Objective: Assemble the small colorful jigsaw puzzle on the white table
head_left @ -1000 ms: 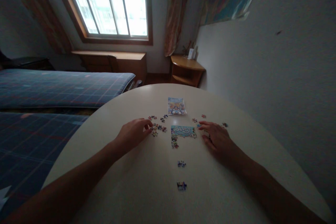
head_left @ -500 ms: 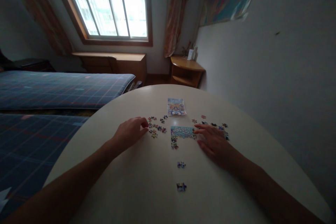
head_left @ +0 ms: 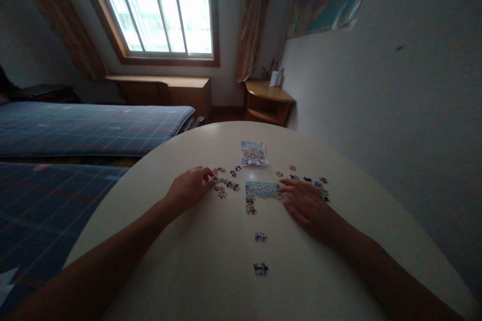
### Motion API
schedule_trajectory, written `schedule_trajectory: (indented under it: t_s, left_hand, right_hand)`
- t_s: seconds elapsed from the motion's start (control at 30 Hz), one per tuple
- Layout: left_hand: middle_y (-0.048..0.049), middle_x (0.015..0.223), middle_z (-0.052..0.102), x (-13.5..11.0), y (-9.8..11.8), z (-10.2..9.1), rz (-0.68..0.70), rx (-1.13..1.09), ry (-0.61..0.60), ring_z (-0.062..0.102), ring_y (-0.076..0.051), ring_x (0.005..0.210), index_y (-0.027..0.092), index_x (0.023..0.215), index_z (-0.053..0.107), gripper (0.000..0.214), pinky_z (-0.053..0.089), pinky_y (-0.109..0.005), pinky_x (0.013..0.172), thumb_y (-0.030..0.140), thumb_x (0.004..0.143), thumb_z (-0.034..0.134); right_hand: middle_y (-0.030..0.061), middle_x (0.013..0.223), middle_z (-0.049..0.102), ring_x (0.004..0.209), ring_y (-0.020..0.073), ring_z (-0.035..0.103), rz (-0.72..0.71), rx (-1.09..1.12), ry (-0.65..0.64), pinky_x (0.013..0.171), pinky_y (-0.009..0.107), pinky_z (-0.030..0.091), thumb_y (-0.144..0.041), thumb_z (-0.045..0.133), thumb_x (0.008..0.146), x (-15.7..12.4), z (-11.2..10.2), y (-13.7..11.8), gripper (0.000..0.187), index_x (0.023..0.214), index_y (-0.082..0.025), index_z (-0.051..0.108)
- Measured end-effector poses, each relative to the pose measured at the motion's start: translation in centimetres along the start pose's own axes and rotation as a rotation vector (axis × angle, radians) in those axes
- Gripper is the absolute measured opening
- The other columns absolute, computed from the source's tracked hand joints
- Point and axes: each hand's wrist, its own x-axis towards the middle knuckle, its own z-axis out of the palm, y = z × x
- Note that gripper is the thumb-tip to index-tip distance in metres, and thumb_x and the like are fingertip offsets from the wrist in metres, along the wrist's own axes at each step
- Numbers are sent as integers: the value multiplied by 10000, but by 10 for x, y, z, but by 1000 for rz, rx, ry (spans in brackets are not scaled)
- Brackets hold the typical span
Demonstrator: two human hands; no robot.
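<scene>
A partly joined jigsaw, blue along its top with a strip running down its left side, lies on the round white table. My right hand lies flat beside its right edge, fingers stretched out and touching the top row. My left hand rests with curled fingers at the edge of a scatter of loose pieces. I cannot see whether a piece sits under its fingertips. More loose pieces lie just beyond my right hand. Two small joined clusters lie nearer to me.
A small printed picture card lies at the far side of the table. A white wall stands close on the right. Left of the table are beds with blue plaid covers. Under the window stand a wooden desk and a corner shelf.
My right hand slid left from the loose pieces to the jigsaw's right edge, uncovering those pieces. My left hand drew back slightly from its scatter.
</scene>
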Motion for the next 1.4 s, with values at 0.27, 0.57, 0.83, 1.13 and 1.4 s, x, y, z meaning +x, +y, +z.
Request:
schedule_trajectory:
  t_s: [0.27, 0.57, 0.83, 1.13, 1.4]
  left_hand:
    - [-101, 1150, 667, 10, -7, 9, 61, -5, 128, 611, -265, 1063, 181, 1181, 653, 326, 468, -392, 958, 344, 912, 565]
    - [-89, 1176, 665, 23, -18, 23, 131, 4, 183, 574, -278, 1097, 227, 1104, 733, 286, 433, -434, 1041, 345, 941, 530]
    - [-90, 1159, 662, 25, -18, 27, 128, -16, 203, 551, -287, 1114, 202, 1058, 718, 257, 421, -433, 1048, 313, 917, 535]
    - [-68, 1174, 655, 27, -19, 28, 125, -46, 190, 544, -274, 1139, 226, 1032, 703, 224, 405, -433, 1064, 297, 907, 532]
    - [-67, 1179, 649, 26, -20, 29, 129, -53, 193, 543, -272, 1149, 228, 1036, 695, 223, 401, -426, 1072, 297, 908, 527]
  right_hand:
    - [125, 1377, 578, 1297, 267, 517, 7, 5, 13, 1072, 530, 397, -252, 417, 960, 0, 2, -1, 274, 1203, -230, 543]
    - [115, 1373, 583, 1297, 267, 524, 17, -21, 23, 1070, 509, 418, -264, 441, 942, -1, 2, -1, 288, 1202, -240, 563]
    - [124, 1373, 584, 1299, 283, 524, 74, -24, 25, 1082, 524, 403, -325, 448, 955, -2, 4, 0, 310, 1228, -233, 562]
    - [111, 1370, 590, 1293, 272, 534, 60, -46, 21, 1076, 498, 417, -321, 422, 960, -2, 5, -1, 315, 1230, -244, 567]
    - [125, 1383, 578, 1305, 271, 521, 69, -20, 3, 1081, 497, 412, -325, 413, 972, -3, 7, 0, 325, 1249, -225, 551]
